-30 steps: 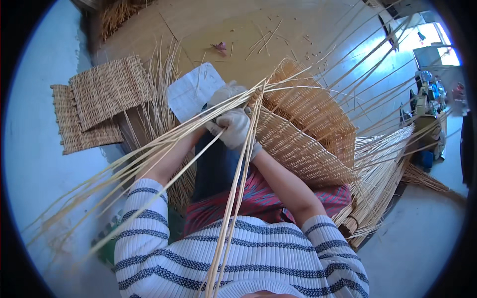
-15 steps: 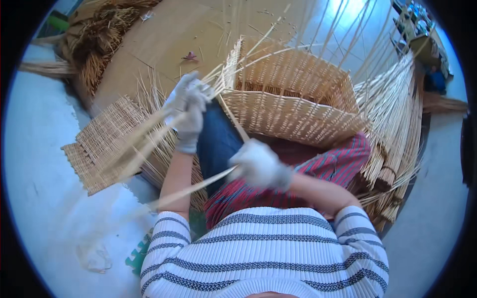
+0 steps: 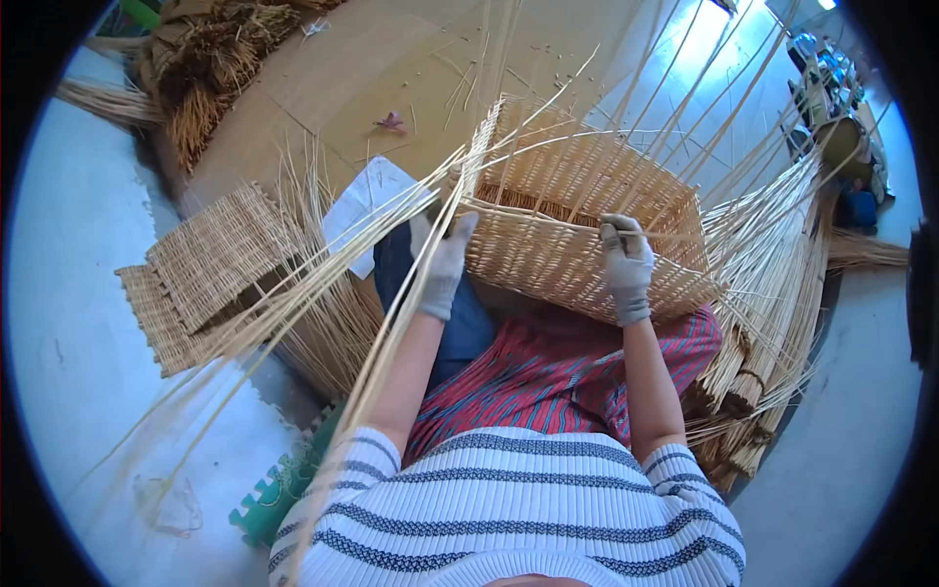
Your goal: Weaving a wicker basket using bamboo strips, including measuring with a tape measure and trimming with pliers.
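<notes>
A rectangular basket (image 3: 528, 252) of woven tan wicker sits across my lap, tilted, with long upright strands rising from its far and right sides. My left hand (image 3: 442, 262), in a pale work glove, is closed round the basket's near left corner; its fingers are partly hidden behind the wicker. Loose long strands (image 3: 328, 277) run from that corner down to the left, over and beside my left forearm. Gloved too, my right hand (image 3: 628, 266) grips the near rim right of its middle, fingers curled over the edge, beside a short strand sticking out to the right.
Two flat woven wicker panels (image 3: 220, 256) lie at the left beside a bundle of thin strands (image 3: 342, 328). A white sheet (image 3: 364, 207) lies near my left knee. Bundled pale strands (image 3: 773, 264) stand at the right. A darker brown heap (image 3: 220, 73) is at the far left.
My right hand has moved from the strand over my lap up and right to the basket rim. My left hand has come down and right to the corner. The basket sits slightly lower in view.
</notes>
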`<state>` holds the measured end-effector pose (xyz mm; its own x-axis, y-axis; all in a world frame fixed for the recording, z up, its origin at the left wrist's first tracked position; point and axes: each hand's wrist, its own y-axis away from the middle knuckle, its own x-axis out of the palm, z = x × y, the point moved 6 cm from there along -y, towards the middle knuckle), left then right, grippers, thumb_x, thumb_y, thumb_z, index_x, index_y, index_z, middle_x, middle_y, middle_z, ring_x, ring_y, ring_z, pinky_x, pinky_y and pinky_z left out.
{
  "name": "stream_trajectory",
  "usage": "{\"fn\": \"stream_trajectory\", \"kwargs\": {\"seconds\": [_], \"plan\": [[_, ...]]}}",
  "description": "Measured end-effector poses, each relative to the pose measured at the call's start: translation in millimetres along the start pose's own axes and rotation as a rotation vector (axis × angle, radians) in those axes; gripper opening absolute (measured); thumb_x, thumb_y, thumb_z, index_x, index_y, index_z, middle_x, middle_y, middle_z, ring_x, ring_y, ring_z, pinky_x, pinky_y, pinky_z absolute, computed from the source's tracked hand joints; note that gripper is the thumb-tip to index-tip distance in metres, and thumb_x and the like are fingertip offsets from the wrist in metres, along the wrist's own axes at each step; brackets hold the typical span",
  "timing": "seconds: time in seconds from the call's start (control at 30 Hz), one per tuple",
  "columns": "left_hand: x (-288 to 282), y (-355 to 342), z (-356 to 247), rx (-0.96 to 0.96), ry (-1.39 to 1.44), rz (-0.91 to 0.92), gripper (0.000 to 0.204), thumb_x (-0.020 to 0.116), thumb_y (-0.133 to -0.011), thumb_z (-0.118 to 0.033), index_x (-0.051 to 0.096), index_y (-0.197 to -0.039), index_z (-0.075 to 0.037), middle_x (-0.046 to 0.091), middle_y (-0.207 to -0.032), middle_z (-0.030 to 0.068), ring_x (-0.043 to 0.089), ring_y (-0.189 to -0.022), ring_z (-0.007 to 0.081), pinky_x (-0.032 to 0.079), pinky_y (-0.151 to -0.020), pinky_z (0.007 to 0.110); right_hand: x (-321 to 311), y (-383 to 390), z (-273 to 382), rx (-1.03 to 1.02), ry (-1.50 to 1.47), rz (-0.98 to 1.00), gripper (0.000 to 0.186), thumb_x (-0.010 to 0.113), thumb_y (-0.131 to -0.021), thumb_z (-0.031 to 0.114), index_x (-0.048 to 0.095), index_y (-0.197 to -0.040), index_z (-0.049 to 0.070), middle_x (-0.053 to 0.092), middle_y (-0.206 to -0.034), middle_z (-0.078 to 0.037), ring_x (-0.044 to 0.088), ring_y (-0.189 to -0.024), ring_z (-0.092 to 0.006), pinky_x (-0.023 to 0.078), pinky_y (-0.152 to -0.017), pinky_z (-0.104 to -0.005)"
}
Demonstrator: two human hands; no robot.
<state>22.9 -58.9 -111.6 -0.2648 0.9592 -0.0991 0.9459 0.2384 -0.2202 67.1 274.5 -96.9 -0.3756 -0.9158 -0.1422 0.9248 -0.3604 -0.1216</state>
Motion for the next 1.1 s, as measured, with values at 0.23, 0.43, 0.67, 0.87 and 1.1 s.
{"fn": "stream_trajectory", "kwargs": {"seconds": [0.23,0.43,0.67,0.87,1.1], "plan": [[28,-32,26,-0.148,-0.091,0.339,0.094,0.092,-0.084,-0.039,0.044,-0.158,-0.006,0.063,-0.146,0.0187,0.063,-0.131,0.0291,0.049,-0.112,0.040,5,0,-14,0.005,0.100,-0.203,0.013,0.073,-0.101,0.005,0.076,-0.113,0.003,0.075,-0.105,-0.002,0.065,-0.096,-0.0090,0.054,-0.089,-0.0259],[33,-21,30,-0.040,-0.173,0.203,0.090,0.092,-0.084,-0.042,0.049,-0.151,-0.002,0.065,-0.139,0.0174,0.063,-0.128,0.0281,0.050,-0.110,0.040,30,22,54,0.070,-0.231,-0.152,0.011,0.068,-0.101,-0.003,0.074,-0.110,-0.002,0.075,-0.109,-0.011,0.071,-0.102,-0.0170,0.058,-0.090,-0.0294],[42,-29,52,-0.171,0.021,0.077,0.070,0.090,-0.088,-0.022,0.055,-0.146,-0.003,0.069,-0.134,0.0098,0.067,-0.118,0.0214,0.054,-0.105,0.034,172,-118,171,-0.616,0.499,-0.102,0.048,0.068,-0.095,0.000,0.067,-0.141,0.013,0.055,-0.154,-0.024,0.070,-0.120,-0.0375,0.059,-0.096,-0.0399],[53,-34,66,-0.207,-0.037,0.028,0.060,0.088,-0.082,-0.024,0.065,-0.131,0.000,0.075,-0.119,0.0140,0.072,-0.106,0.0283,0.056,-0.095,0.039,80,-83,86,-0.152,-0.467,0.160,0.083,0.055,-0.106,0.005,0.009,-0.172,0.026,0.069,-0.121,-0.013,0.071,-0.100,-0.0183,0.057,-0.075,-0.0276],[36,0,35,-0.299,-0.027,-0.150,0.029,0.075,-0.090,-0.019,0.071,-0.111,0.001,0.075,-0.099,0.0134,0.069,-0.085,0.0229,0.056,-0.080,0.038,-45,33,-51,0.307,-0.235,-0.174,0.015,0.071,-0.104,0.015,0.075,-0.116,0.008,0.074,-0.108,0.000,0.066,-0.094,-0.0086,0.053,-0.082,-0.0255]]}}
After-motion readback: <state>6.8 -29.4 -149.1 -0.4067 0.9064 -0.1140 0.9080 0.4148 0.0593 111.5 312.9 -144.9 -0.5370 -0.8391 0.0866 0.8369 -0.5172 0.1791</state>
